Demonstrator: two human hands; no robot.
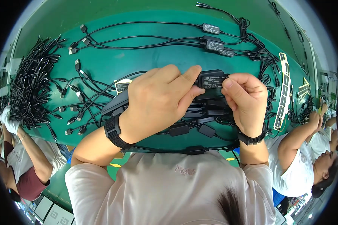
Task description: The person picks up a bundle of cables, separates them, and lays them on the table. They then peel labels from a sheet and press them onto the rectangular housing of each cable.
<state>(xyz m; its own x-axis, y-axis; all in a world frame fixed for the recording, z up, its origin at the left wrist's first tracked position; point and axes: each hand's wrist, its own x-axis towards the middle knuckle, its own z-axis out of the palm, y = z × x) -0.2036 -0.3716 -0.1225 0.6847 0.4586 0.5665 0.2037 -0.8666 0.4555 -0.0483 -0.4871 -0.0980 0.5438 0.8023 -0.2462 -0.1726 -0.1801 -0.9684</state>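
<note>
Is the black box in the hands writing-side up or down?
Writing-side up: the black cable box shows white print to us, held between left hand and right hand.

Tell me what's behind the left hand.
Black cables and a cream-edged piece show past the left hand and wrist; whatever lies directly behind them is covered.

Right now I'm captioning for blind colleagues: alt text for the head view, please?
Left hand and right hand pinch a black cable box over a green table strewn with black cables; dense cable bundle at left.
</note>
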